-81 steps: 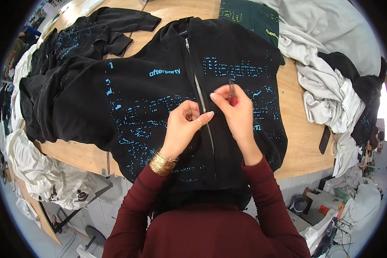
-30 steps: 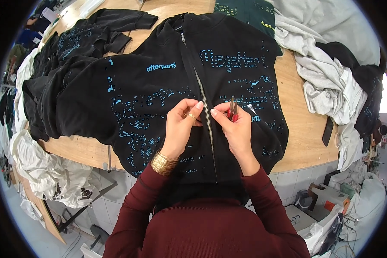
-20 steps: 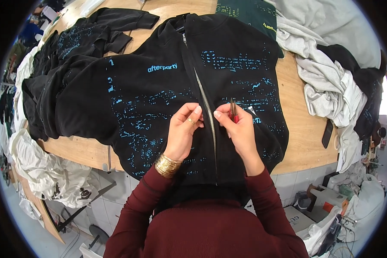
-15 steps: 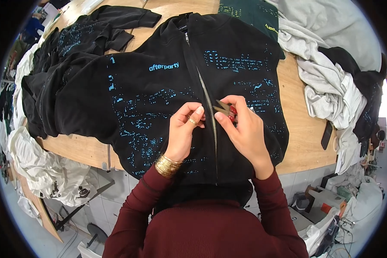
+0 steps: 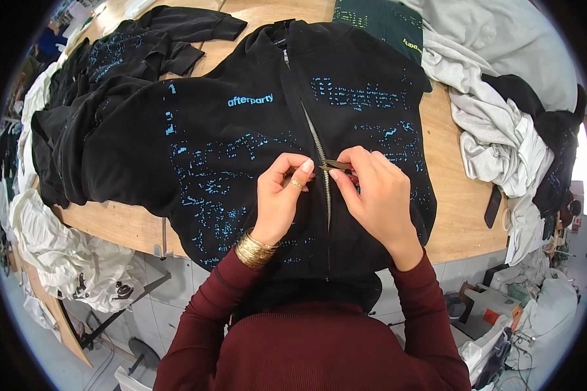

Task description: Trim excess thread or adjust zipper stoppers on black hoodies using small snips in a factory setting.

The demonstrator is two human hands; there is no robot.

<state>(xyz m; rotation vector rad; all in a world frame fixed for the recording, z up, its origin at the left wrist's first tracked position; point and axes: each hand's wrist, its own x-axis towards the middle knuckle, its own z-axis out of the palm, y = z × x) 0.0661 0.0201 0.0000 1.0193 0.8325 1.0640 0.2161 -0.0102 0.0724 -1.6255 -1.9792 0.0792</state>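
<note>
Snips (image 5: 336,164) have swung leftward to the zipper (image 5: 317,139), clasped by the right hand (image 5: 379,202); the left hand (image 5: 279,202) pinches beside it. Tips should not nick the black jacket (image 5: 209,114).

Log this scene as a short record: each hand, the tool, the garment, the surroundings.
Left hand: fingers pinched together just left of the zipper; what they grip, if anything, is unclear
Right hand: holds small snips
Tool: red handles, blades pointing left at the zipper
Garment: black jacket with blue print, front up
Surface: light wooden table
Around: dark green garment at the far side; grey cloth and flat black object on the right
</note>
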